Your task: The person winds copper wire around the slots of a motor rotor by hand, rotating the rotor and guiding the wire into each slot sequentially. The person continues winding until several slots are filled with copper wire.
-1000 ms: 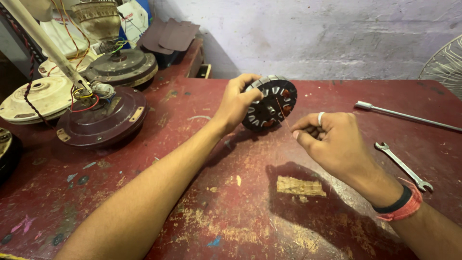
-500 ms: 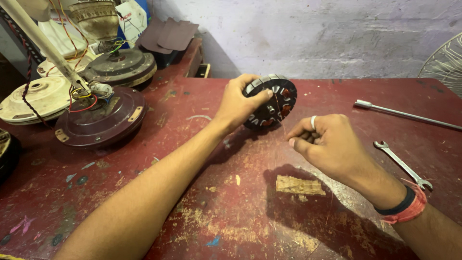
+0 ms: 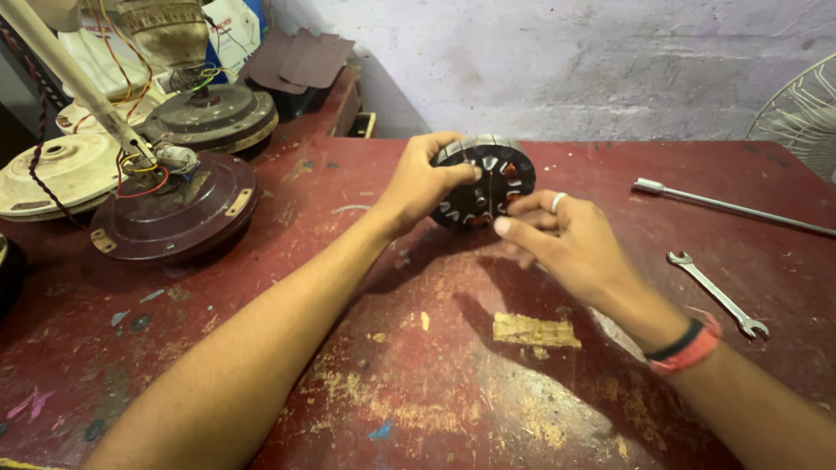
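My left hand grips a round dark fan stator with copper windings, holding it upright on its edge on the red table. My right hand, with a ring on one finger and a red and black wristband, reaches in from the right; its fingertips sit at the stator's lower front face. Whether those fingers pinch anything is hidden.
A maroon fan motor housing with coloured wires sits at the left, with a cream housing and a dark one behind. A spanner and a long metal rod lie at the right. A small wood piece lies near me.
My right hand has moved left and forward until its fingers reach the stator's face. My left hand has kept its hold, with the stator tilted slightly more upright.
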